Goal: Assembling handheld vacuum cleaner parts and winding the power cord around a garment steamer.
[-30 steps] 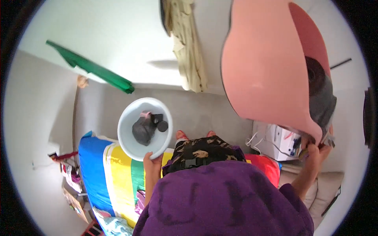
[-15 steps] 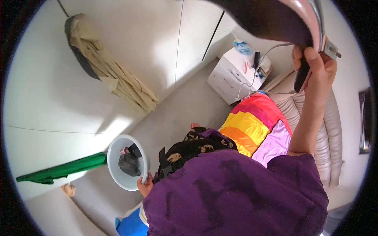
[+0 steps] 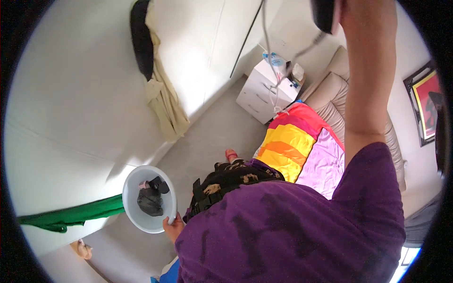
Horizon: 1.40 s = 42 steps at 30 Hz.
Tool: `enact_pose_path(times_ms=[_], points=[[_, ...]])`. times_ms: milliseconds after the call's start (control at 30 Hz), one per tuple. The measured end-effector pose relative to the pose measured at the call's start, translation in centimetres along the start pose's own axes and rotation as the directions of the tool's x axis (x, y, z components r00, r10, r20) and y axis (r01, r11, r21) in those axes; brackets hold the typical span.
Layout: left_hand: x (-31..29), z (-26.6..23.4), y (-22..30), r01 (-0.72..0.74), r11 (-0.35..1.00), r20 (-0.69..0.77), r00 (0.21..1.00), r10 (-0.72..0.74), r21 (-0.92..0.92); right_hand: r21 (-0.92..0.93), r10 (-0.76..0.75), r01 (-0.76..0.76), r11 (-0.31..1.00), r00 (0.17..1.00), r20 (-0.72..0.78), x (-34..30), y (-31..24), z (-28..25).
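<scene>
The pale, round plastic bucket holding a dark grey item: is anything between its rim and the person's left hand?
Nothing visible stands in between: the person's bare left hand touches the rim of the pale, round plastic bucket directly, at its lower right in the picture. The dark grey item lies inside, clear of that hand.
</scene>
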<state>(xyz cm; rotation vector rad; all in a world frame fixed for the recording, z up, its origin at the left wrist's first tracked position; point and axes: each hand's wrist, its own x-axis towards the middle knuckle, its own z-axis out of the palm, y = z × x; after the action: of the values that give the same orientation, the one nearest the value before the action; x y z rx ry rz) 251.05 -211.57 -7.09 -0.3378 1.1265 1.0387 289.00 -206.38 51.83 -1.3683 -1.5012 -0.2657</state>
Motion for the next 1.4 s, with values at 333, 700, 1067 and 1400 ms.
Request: enact_pose_path(times_ms=[333,700,1067,1400], points=[[-2.9,-9.7,-0.9,0.004,0.997,0.039,0.999,-0.001,-0.080,0.209,0.045,-0.082,0.974,0.983,0.177,-3.0,0.9,2.7],[-17.5,-7.9,-6.2,-0.451,0.766,-0.258,0.892,0.371,-0.458,0.574,-0.001,-0.404,0.712,0.817,0.577,-6.1,-2.6,13.0],[-23.1,-3.3,-4.6,-0.708,0.559,-0.466,0.706,0.533,-0.432,0.631,-0.162,-0.593,0.500,0.652,0.741,-8.5,-0.6,25.9],[-20.6,-7.1,-0.5,-0.723,0.435,-0.530,0.691,0.492,-0.537,0.650,-0.277,-0.531,0.544,0.618,0.736,-10.7,-7.2,35.1]])
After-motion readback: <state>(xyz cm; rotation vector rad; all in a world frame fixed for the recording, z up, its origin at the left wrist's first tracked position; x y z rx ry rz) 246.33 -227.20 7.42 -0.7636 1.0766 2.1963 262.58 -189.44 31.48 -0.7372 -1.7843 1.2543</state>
